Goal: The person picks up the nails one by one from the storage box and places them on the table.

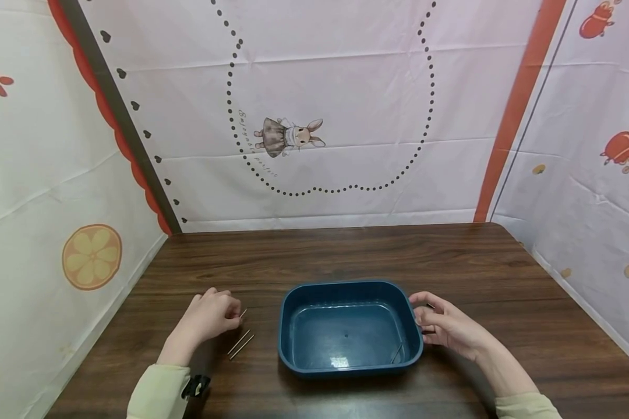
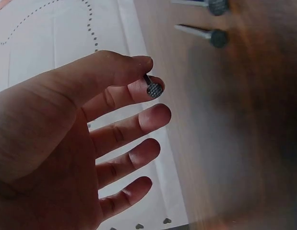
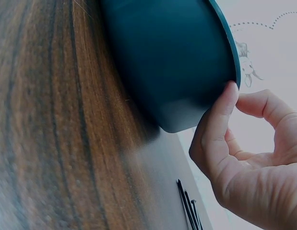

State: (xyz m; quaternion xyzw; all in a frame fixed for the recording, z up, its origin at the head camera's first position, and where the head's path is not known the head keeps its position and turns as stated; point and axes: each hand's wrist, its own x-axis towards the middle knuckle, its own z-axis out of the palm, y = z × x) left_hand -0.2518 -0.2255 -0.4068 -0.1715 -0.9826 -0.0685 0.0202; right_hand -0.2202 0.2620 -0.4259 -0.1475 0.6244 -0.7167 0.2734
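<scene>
A nail [image 2: 154,89] with a round, cross-hatched head is pinched between the thumb and index finger of my left hand [image 1: 208,316]; the other fingers are spread. Two more nails [image 1: 241,347] lie side by side on the wooden table, just right of that hand. A dark blue plastic basin [image 1: 346,331] stands to their right, with one thin nail [image 1: 396,353] inside near its right front corner. My right hand [image 1: 451,330] grips the basin's right rim with thumb and fingertip. Dark nails [image 3: 189,206] lie on the table near the right hand.
The brown wooden table [image 1: 314,250] carries everything. A white printed cloth [image 1: 335,87] hangs behind the back edge and along both sides. A small black device [image 1: 195,386] is on the left wrist.
</scene>
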